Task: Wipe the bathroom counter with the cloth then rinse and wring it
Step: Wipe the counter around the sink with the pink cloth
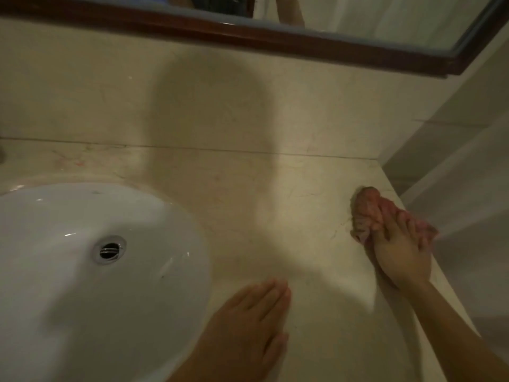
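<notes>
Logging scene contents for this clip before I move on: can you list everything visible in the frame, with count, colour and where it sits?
cloth: one, pink, bunched on the counter near its right edge, under the right hand's fingers
counter: one, cream marbled stone, spanning the frame, with a matching backsplash behind
sink: one, white oval basin, set in the counter at left
drain: one, chrome, at the basin's bottom
mirror: one, dark reddish-brown wooden frame, on the wall across the top
side wall: pale, to the right of the counter
left hand: flat, fingers together, resting on the counter beside the sink's right rim
right hand: pressing down on the cloth, forearm coming in from lower right
</notes>
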